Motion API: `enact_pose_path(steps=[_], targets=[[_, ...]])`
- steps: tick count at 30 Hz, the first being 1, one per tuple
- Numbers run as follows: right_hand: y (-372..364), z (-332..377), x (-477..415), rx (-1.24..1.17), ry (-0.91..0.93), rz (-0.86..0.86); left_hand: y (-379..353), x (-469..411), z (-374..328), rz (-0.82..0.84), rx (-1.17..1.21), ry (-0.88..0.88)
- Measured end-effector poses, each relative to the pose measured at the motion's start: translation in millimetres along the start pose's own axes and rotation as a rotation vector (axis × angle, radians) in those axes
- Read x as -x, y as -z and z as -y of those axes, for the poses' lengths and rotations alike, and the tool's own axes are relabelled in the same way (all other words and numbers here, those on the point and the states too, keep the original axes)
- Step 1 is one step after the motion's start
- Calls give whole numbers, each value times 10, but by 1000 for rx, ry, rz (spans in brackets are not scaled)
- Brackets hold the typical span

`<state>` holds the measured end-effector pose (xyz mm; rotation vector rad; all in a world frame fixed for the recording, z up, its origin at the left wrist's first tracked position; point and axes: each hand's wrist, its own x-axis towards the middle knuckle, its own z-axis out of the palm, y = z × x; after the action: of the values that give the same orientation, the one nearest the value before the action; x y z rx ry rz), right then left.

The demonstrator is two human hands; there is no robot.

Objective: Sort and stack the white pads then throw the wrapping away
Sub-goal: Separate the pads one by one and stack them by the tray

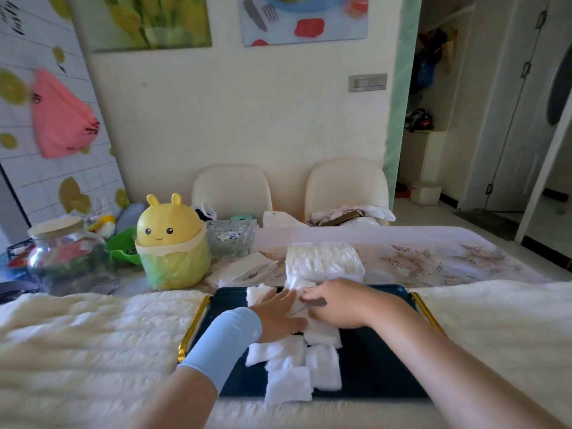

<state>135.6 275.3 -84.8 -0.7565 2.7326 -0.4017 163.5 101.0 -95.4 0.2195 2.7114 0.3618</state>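
White pads (291,363): loose square pieces, scattered and overlapping on a dark blue tray (371,360) with gold handles. Most are heaped at the tray's middle and near edge, and one lies at its far edge.

Left hand (278,314): laid flat on the pads at the middle of the tray, fingers (286,297) straight and spread. A light blue sleeve (223,345) is worn on the forearm.

Right hand (340,301): set just beside the left, fingers curled inward, and a pad is pinched at the fingertips.

Clear wrapping (323,258): a packet of further pads, placed on the worktop (433,258) touching the tray's far edge.

White fleecy cover (77,335): spread under the tray, on both sides.

Yellow lidded bin (173,243): a face and ears are moulded on the lid and a green liner is fitted. It stands far left of the tray.

Glass jar (65,252), green basket (123,246) and glass dish (230,236): grouped around the bin.

Folded napkin (244,270): laid between the bin and the wrapping.

Two cream chairs (232,190): placed behind the worktop.
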Motion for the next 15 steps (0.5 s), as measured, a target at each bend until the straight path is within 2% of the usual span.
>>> enact_pose_path(steps=[4, 9, 12, 15], targets=[[150, -188, 154, -86, -70, -81, 57, -80, -116, -64, 168, -15], [211, -219, 278, -172, 34, -194, 234, 165, -51, -285, 221, -94], [179, -45, 364, -150, 118, -85, 170, 366, 69, -260, 185, -93], [124, 185, 436, -112, 153, 124, 37, 513, 136, -176, 189, -82]])
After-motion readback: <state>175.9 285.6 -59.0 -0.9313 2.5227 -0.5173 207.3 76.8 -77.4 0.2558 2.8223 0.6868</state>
